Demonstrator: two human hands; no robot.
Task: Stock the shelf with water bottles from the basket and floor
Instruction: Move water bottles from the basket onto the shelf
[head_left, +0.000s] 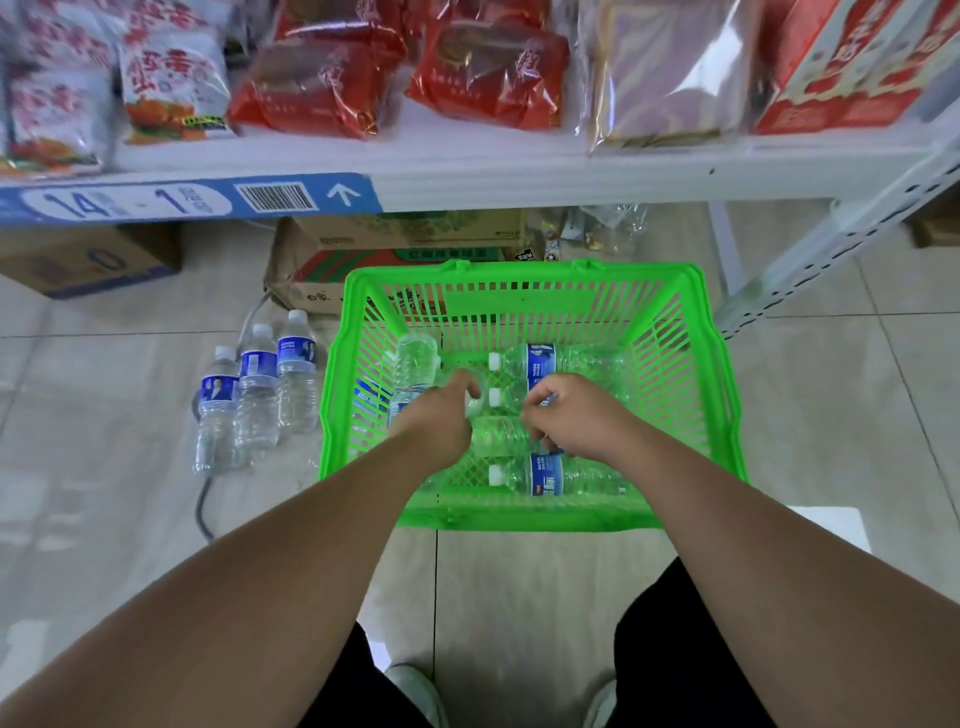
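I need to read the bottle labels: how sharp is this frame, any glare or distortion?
Head view: shelf packets at top are blur-smeared; glare streaks the clear wrapping; the wide lens bows the shelf edge; bottles in the green basket are soft, small label text illegible; light even, shadows faint.

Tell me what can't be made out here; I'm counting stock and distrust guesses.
Head view:
- Bottle count in the green basket: left hand and right hand cover the middle bottles.
- What each hand grips: fingers curl out of sight.
- Shelf tag print: blurred.
- Snack packs: cut off by top edge.
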